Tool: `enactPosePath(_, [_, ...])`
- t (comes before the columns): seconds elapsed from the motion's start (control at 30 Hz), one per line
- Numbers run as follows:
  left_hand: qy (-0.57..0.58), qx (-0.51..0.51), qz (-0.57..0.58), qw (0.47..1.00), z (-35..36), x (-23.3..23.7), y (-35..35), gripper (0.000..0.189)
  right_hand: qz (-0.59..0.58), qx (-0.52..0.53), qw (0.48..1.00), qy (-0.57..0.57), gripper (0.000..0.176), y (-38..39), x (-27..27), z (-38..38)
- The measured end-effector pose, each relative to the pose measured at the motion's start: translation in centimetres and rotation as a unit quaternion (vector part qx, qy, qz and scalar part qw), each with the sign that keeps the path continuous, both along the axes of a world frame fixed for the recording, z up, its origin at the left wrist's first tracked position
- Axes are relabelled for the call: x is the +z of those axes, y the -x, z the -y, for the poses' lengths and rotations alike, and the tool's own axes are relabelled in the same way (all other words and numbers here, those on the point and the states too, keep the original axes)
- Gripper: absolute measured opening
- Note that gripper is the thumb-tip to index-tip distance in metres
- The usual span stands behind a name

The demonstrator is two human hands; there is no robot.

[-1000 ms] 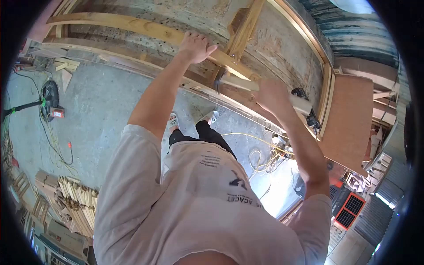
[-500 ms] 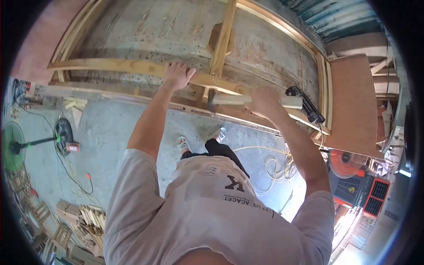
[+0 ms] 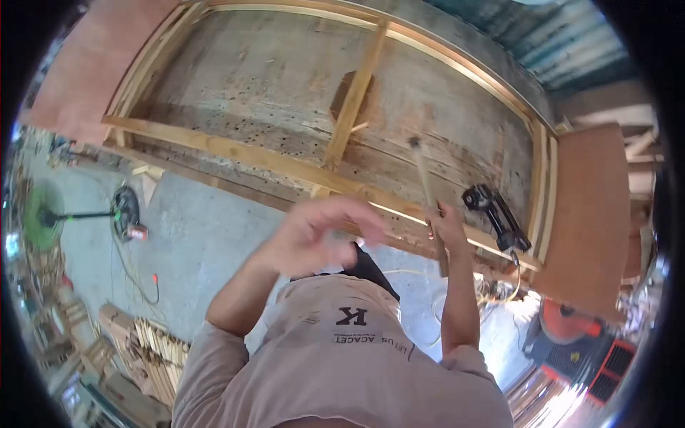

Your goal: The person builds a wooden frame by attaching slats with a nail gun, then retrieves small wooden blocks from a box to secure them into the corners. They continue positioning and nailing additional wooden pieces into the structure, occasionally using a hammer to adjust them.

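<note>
Left hand (image 3: pixel 314 232) now off the front rail (image 3: pixel 250 153), no longer bracing it, grip apart and empty; right hand (image 3: pixel 451 231) clamped on hammer (image 3: pixel 426 182), swung across rail beside black power tool (image 3: pixel 497 218).

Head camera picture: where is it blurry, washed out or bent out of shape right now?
In the head view, the left hand is smeared, probably by motion, while the right hand looks crisper; also in the head view, glare washes out the floor at lower right, the far edge of the wooden frame bows, and the corners go black.
</note>
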State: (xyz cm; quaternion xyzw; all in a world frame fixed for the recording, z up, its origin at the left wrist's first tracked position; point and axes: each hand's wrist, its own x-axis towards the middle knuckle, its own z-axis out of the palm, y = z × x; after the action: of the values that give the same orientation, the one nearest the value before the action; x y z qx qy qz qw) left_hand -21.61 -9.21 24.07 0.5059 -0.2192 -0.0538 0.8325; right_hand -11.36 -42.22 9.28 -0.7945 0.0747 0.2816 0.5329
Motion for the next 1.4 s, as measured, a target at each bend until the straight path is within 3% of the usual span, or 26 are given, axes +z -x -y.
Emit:
enactPosePath(0.07, [0.095, -0.074, 0.003, 0.993, 2.4, 4.9, -0.6, 0.053, -0.004, -0.022, 0.997, -0.075, 0.021, -2.6, -1.7, 0.2])
enactPosePath(0.13, [0.170, -0.142, 0.115, 0.968, 4.6, 6.8, -1.9, 0.059, -0.014, -0.032, 0.999, 0.029, 0.023, -7.1, -5.9, 1.4])
enactPosePath(0.17, [0.158, -0.116, 0.114, 0.974, 4.6, 7.2, -2.0, 0.059, -0.014, -0.032, 0.999, 0.038, 0.029, -8.6, -6.7, 1.5])
enactPosePath(0.23, [0.145, -0.065, 0.115, 0.981, 4.9, 7.6, -1.8, 0.059, 0.065, -0.065, 0.980, 0.178, 0.034, -11.4, -10.2, 1.1])
enactPosePath(0.27, [0.141, -0.041, 0.116, 0.982, 4.7, 7.7, -1.2, 0.059, 0.148, -0.055, 0.974, 0.160, 0.035, -13.2, -14.2, 2.5])
enactPosePath(0.3, [0.138, -0.020, 0.117, 0.983, 4.7, 7.8, -0.8, 0.059, 0.231, -0.049, 0.962, 0.139, 0.035, -13.8, -14.2, 1.1])
enactPosePath(0.33, [0.138, -0.004, 0.118, 0.983, 5.1, 7.9, 0.4, 0.059, 0.180, 0.004, 0.957, 0.228, 0.043, -14.4, -13.4, 0.9])
enactPosePath(0.37, [0.138, 0.009, 0.120, 0.983, 4.4, 7.8, -0.1, 0.059, 0.179, 0.020, 0.958, 0.224, 0.043, -14.5, -13.8, 0.1])
enactPosePath(0.43, [0.140, 0.028, 0.134, 0.981, 3.5, 7.9, 1.3, 0.059, 0.311, 0.044, 0.934, 0.170, 0.049, -14.8, -14.0, -1.1])
enactPosePath(0.5, [0.143, 0.049, 0.157, 0.976, 2.1, 8.0, 2.9, 0.060, 0.360, 0.081, 0.901, 0.229, 0.045, -12.9, -10.6, -5.1])
enactPosePath(0.57, [0.148, 0.072, 0.178, 0.970, -0.2, 8.0, 6.2, 0.060, 0.325, 0.127, 0.933, 0.086, 0.036, -10.7, -9.6, -8.3])
enactPosePath(0.73, [0.161, 0.107, 0.257, 0.947, -7.6, 8.1, 15.8, 0.061, 0.228, 0.241, 0.943, 0.024, 0.027, 2.5, -2.4, -21.5])
enactPosePath(0.8, [0.173, 0.117, 0.305, 0.929, -10.9, 7.8, 20.5, 0.061, 0.208, 0.343, 0.915, 0.051, 0.027, 6.8, -5.3, -25.1])
enactPosePath(0.87, [0.166, 0.160, 0.324, 0.918, -12.6, 7.7, 24.2, 0.062, 0.120, 0.494, 0.848, 0.148, 0.032, 12.2, -4.0, -30.2])
enactPosePath(0.93, [0.159, 0.206, 0.327, 0.909, -14.2, 7.7, 27.4, 0.062, 0.179, 0.634, 0.736, 0.156, 0.043, 14.5, -11.4, -31.2])
enactPosePath(0.97, [0.158, 0.217, 0.333, 0.904, -15.4, 7.7, 29.1, 0.062, 0.177, 0.696, 0.651, 0.246, 0.051, 16.1, -10.9, -33.1])
enactPosePath(1.03, [0.155, 0.229, 0.357, 0.892, -16.8, 7.6, 32.4, 0.063, 0.128, 0.687, 0.633, 0.335, 0.059, 17.9, -14.3, -35.3])
enactPosePath(1.07, [0.171, 0.266, 0.307, 0.898, -17.8, 6.8, 34.4, 0.059, 0.187, 0.697, 0.604, 0.338, 0.065, 18.3, -16.8, -36.0])
enactPosePath(1.1, [0.189, 0.302, 0.254, 0.899, -18.6, 5.2, 36.8, 0.056, 0.160, 0.699, 0.598, 0.357, 0.066, 19.3, -15.8, -37.8])
enactPosePath(1.13, [0.170, 0.429, 0.159, 0.873, -19.2, 3.0, 38.8, 0.050, 0.134, 0.701, 0.593, 0.373, 0.068, 20.3, -14.9, -39.8])
enactPosePath(1.17, [0.150, 0.543, 0.056, 0.825, -19.8, 0.1, 40.5, 0.044, 0.167, 0.752, 0.572, 0.281, 0.063, 19.4, -18.8, -40.0])
enactPosePath(1.23, [-0.013, 0.674, -0.232, 0.701, -22.2, -9.6, 43.1, 0.041, 0.165, 0.759, 0.554, 0.300, 0.057, 22.6, -14.0, -45.1])
enactPosePath(1.27, [-0.094, 0.704, -0.342, 0.615, -22.0, -15.8, 44.5, 0.043, 0.162, 0.759, 0.545, 0.319, 0.052, 24.1, -12.2, -47.5])
enactPosePath(1.3, [-0.121, 0.651, -0.468, 0.585, -20.7, -21.8, 46.3, 0.048, 0.188, 0.755, 0.541, 0.320, 0.039, 24.1, -13.5, -48.6])
enactPosePath(1.33, [-0.145, 0.585, -0.584, 0.545, -18.9, -27.3, 48.0, 0.054, 0.190, 0.758, 0.538, 0.317, 0.039, 24.0, -13.5, -50.0])
enactPosePath(1.4, [-0.247, 0.460, -0.658, 0.543, -14.7, -35.8, 50.2, 0.062, 0.146, 0.844, 0.468, 0.217, 0.030, 23.9, -12.4, -53.1])
